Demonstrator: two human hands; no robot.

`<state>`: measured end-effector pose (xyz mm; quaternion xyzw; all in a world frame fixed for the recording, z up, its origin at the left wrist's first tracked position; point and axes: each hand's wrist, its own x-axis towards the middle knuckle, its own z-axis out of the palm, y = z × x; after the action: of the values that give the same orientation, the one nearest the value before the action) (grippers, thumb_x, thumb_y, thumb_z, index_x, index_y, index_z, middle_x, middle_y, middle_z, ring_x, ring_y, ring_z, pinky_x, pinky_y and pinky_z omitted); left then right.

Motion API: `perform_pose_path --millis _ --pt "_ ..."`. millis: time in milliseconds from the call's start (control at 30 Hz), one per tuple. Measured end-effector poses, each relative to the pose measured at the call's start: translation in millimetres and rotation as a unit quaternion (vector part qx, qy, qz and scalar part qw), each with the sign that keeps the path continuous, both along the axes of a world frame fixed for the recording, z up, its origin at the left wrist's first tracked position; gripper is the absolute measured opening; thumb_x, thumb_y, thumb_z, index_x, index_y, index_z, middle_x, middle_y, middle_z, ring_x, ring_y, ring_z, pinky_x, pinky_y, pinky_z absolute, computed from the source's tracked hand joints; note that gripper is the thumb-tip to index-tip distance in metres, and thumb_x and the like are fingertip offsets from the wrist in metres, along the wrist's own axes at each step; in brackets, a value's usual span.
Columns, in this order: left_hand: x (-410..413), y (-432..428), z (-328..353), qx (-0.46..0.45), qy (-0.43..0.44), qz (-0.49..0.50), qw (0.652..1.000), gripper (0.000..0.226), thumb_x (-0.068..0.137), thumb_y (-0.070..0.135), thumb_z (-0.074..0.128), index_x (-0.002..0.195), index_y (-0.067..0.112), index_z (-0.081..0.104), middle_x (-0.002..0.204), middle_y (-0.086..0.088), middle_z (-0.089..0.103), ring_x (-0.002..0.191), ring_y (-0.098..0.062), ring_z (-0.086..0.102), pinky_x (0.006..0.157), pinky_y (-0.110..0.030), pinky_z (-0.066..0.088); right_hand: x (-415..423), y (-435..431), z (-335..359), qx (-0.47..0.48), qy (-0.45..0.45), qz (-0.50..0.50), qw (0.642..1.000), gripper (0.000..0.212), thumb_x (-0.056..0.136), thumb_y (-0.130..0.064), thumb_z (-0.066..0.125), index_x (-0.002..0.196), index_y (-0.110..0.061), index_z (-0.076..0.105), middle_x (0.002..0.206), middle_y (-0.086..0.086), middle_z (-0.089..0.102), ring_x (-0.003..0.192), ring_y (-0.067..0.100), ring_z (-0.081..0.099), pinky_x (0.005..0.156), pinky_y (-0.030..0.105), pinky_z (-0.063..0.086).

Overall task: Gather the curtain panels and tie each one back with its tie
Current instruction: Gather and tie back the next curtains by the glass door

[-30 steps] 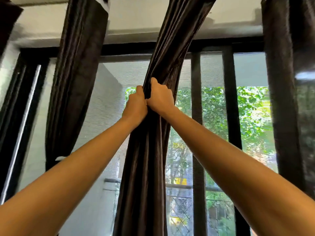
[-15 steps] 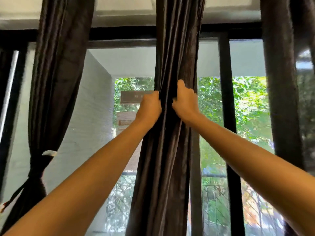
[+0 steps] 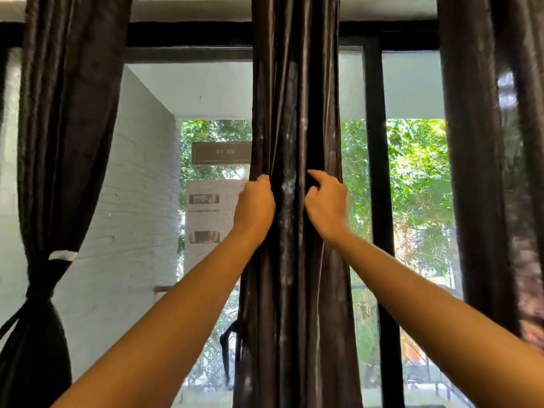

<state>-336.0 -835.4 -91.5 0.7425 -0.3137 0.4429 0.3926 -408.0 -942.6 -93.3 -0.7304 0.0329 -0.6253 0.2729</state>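
A black window frame (image 3: 188, 33) runs across the top, and a dark upright bar (image 3: 375, 142) stands right of centre. Outside on the left, a white-painted brick wall (image 3: 132, 201) recedes under a pale ceiling slab (image 3: 200, 86). Beyond its far end hangs a brown sign (image 3: 220, 153) with faint mirrored lettering, above a pale notice sheet (image 3: 212, 213). Sunlit green trees (image 3: 418, 172) fill the right-hand panes.

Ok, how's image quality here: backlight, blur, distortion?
Head view: strongly backlit by the window, greenery partly blown out; middle curtain panel near black with sheen; left hand and right hand sharp; tied left panel and right panel soft at the edges; little visible bowing.
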Motion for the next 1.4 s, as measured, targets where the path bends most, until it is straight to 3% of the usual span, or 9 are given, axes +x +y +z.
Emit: perform_pose_path --millis 100,200,433,567,667,767,1067,1267,1400 --pt "-4 -3 -31 0.025 -0.008 -0.017 1.0 0.017 0.098 0.005 0.038 0.083 0.012 0.042 0.062 0.001 0.037 0.051 -0.01 0.032 0.043 -0.018 0.025 4 2 -15 0.023 0.023 0.011 0.999 0.028 0.089 -0.016 0.042 0.078 -0.01 0.067 0.072 0.012 0.066 0.07 0.029 0.061 0.07 0.036 0.049" --pt "-4 -6 -55 0.001 -0.032 -0.032 0.999 0.011 0.097 0.007 0.043 0.091 0.003 0.051 0.069 -0.011 0.052 0.057 -0.023 0.049 0.052 -0.038 0.043 6 0 -41 0.015 0.071 0.001 0.997 0.044 0.091 -0.037 0.05 0.054 -0.012 0.048 0.049 0.001 0.048 0.051 0.021 0.049 0.055 0.028 0.035" --pt "-10 -21 -94 0.039 -0.016 -0.036 0.998 0.009 0.097 0.008 0.043 0.102 0.006 0.049 0.072 -0.01 0.054 0.063 -0.026 0.057 0.055 -0.043 0.046 6 -8 -76 -0.028 0.112 -0.01 0.993 0.033 0.087 -0.026 0.063 0.061 -0.017 0.046 0.054 -0.005 0.045 0.053 0.016 0.046 0.053 0.026 0.033" --pt "-13 -31 -116 0.031 -0.003 -0.054 0.998 0.01 0.096 0.005 0.042 0.087 0.01 0.044 0.062 -0.002 0.043 0.052 -0.014 0.04 0.047 -0.031 0.03 6 -8 -102 -0.006 0.153 0.002 0.988 0.023 0.089 -0.009 0.055 0.068 -0.012 0.048 0.068 0.002 0.053 0.062 0.02 0.054 0.045 0.022 0.032" --pt "-20 -38 -125 -0.024 0.043 -0.104 0.993 0.015 0.097 0.008 0.04 0.083 0.014 0.043 0.063 0.002 0.042 0.051 -0.006 0.034 0.047 -0.019 0.029 4 -9 -114 -0.039 0.12 -0.018 0.992 0.004 0.089 -0.005 0.052 0.086 -0.005 0.055 0.089 0.012 0.056 0.077 0.026 0.054 0.06 0.028 0.038" --pt "-31 -44 -124 -0.071 0.079 -0.13 0.986 0.021 0.097 0.011 0.041 0.081 0.026 0.041 0.067 0.013 0.039 0.054 -0.001 0.035 0.052 -0.012 0.034 7 -12 -127 -0.051 0.116 -0.048 0.991 0.015 0.088 -0.004 0.054 0.103 -0.001 0.055 0.099 0.014 0.056 0.087 0.031 0.055 0.069 0.034 0.042" --pt "-47 -50 -137 -0.075 0.013 -0.038 0.996 0.011 0.095 0.013 0.047 0.086 0.013 0.042 0.075 -0.001 0.049 0.061 -0.015 0.049 0.051 -0.033 0.043 -6 -8 -147 0.026 0.078 0.056 0.995 0.015 0.084 0.004 0.044 0.087 -0.01 0.043 0.082 0.005 0.055 0.069 0.019 0.053 0.059 0.041 0.047" --pt "-47 -53 -159 -0.111 0.077 -0.042 0.99 0.015 0.093 0.02 0.055 0.084 0.014 0.045 0.079 -0.002 0.051 0.067 -0.016 0.05 0.054 -0.022 0.034 -12 -10 -159 0.011 0.097 0.049 0.994 0.044 0.089 -0.001 0.045 0.132 -0.011 0.048 0.093 0.013 0.065 0.085 0.027 0.064 0.074 0.04 0.054" --pt "-53 -51 -164 -0.119 0.074 -0.046 0.989 0.014 0.093 0.021 0.054 0.084 0.014 0.046 0.079 -0.003 0.052 0.068 -0.017 0.051 0.055 -0.027 0.041 -24 -9 -167 -0.009 0.109 0.072 0.991 0.037 0.086 0.008 0.045 0.118 -0.003 0.061 0.093 0.016 0.066 0.086 0.024 0.062 0.071 0.016 0.046"
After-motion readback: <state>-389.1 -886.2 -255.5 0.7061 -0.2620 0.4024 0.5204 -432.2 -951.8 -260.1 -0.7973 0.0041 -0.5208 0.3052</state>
